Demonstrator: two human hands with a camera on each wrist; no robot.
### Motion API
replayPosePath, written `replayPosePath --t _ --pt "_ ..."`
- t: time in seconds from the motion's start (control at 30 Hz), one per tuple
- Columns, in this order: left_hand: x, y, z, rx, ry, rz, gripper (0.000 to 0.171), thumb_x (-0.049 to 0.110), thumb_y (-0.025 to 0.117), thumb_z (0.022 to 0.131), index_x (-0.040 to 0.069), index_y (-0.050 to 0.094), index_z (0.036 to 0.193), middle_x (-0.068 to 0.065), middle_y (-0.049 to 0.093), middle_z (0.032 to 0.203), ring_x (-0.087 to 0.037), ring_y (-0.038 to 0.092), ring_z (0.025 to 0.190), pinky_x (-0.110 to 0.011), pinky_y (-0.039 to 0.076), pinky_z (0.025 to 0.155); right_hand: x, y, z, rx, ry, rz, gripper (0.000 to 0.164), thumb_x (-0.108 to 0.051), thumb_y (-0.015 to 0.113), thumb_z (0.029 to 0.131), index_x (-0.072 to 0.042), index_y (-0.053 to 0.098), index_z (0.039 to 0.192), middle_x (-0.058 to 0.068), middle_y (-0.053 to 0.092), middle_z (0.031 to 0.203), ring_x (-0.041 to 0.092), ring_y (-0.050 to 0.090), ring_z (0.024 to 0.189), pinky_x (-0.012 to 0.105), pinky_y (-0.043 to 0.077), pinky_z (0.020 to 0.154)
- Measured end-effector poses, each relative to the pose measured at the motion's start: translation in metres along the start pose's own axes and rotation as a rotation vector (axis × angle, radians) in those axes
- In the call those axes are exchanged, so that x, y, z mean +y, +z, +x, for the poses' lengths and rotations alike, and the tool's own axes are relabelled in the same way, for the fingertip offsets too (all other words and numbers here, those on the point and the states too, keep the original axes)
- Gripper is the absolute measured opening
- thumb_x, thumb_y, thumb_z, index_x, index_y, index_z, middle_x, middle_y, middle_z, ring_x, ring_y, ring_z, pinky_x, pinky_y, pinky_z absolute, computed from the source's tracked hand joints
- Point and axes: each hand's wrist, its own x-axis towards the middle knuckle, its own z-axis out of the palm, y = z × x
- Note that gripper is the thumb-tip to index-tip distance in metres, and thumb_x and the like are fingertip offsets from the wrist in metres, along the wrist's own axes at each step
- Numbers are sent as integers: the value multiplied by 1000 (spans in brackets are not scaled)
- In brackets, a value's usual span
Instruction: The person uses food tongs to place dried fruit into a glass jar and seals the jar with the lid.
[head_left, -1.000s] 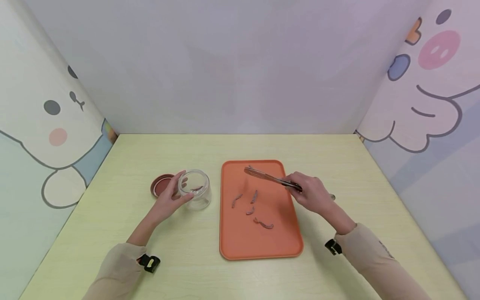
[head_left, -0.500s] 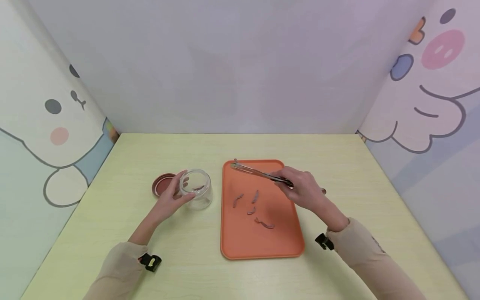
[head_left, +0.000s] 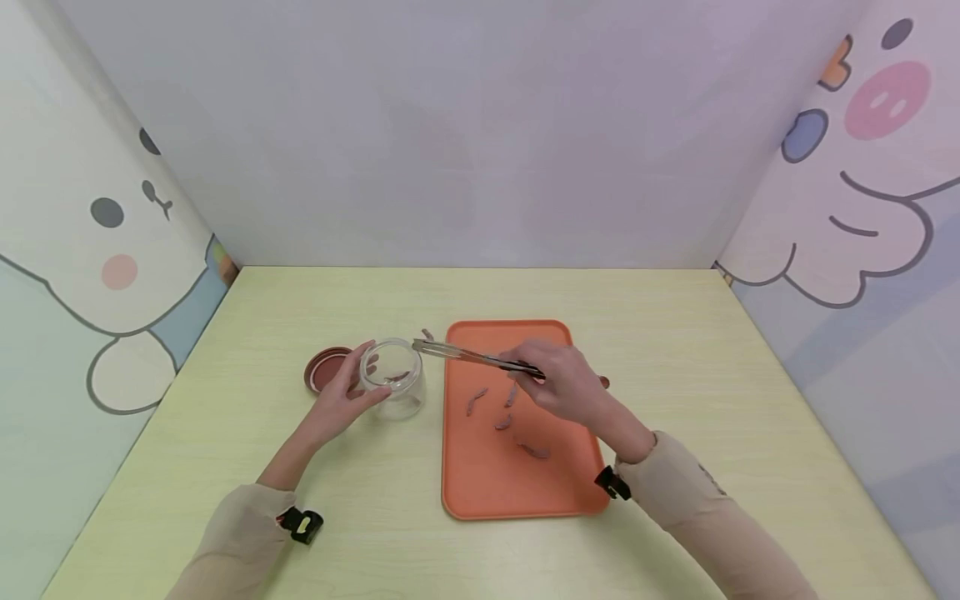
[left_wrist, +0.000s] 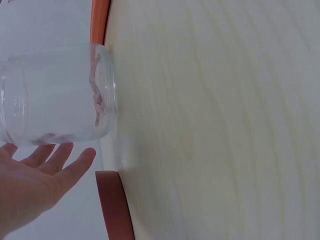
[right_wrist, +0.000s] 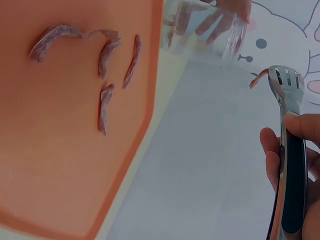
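Note:
My left hand (head_left: pixel 335 408) holds a clear glass jar (head_left: pixel 406 403), thumb and fingers spread around its side. The jar stands upright and uncapped, with a dried brownish strip (left_wrist: pixel 96 92) on its bottom. In my right hand (head_left: pixel 564 382) is a pair of metal tongs (right_wrist: pixel 294 165) with dark grips. Their slotted tips pinch another jerky-like strip (right_wrist: pixel 258 79), just off the right side of the jar's mouth. Several more strips (right_wrist: pixel 131 62) lie on an orange tray (head_left: pixel 525 493) below the right hand.
A dark red round lid (head_left: pixel 321 372) lies on the pale wooden table (head_left: pixel 360 533), left of the jar and behind the left hand. A plain wall stands at the back, with cartoon-printed walls at both sides.
My right hand has moved left, carrying the tongs and the pinched strip from above the tray to beside the jar's rim. The left hand and jar have stayed put.

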Motion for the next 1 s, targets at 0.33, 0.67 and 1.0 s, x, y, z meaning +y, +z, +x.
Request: replayPosePath --t 0.33,0.67,1.0 --pt "-1 0 0 -3 -10 -14 72 24 62 83 19 18 140 -23 31 133 -33 28 123 -47 34 92 -11 19 20 -34 11 28 20 -3 64 78 -10 63 97 -4 60 83 2 39 53 15 30 41" --pt "0 -1 -1 2 2 -9 71 22 63 83 19 19 140 -16 31 135 -34 28 123 -45 37 90 -11 37 23 -66 40 9 19 -6 65 79 -12 63 97 -4 59 85 1 42 55 14 32 41" --pt "0 0 0 -3 10 -5 72 23 62 83 17 18 140 -18 31 135 -34 28 123 -48 36 90 -9 33 18 -115 106 52 25 -7 64 80 -9 59 105 -2 58 89 2 45 57 17 37 46"
